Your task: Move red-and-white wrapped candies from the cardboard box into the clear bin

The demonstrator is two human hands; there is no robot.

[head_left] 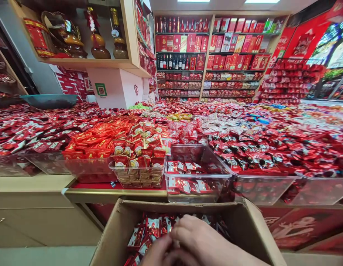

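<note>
Both hands are down in an open cardboard box (116, 218), among loose red and white wrapped candies (154, 226). My right hand (197, 234) reaches in from the lower right, back of the hand up, its fingers curled together; whatever they may hold is hidden beneath. Close against it on the left is my left hand (157, 253), smeared by motion and cut off by the lower edge, so its grip does not show. Just beyond the box stands a clear plastic bin (199, 181) with similar red and white packets in neat rows in its bottom.
Left of that bin, another bin holds stacked durian candies (138, 155); orange-red packets (91, 144) are heaped beside it. Further bins of dark red candies (251, 151) line the right side. A wooden display cabinet (85, 62) overhangs the counter at left. Shelves (182, 53) stand behind.
</note>
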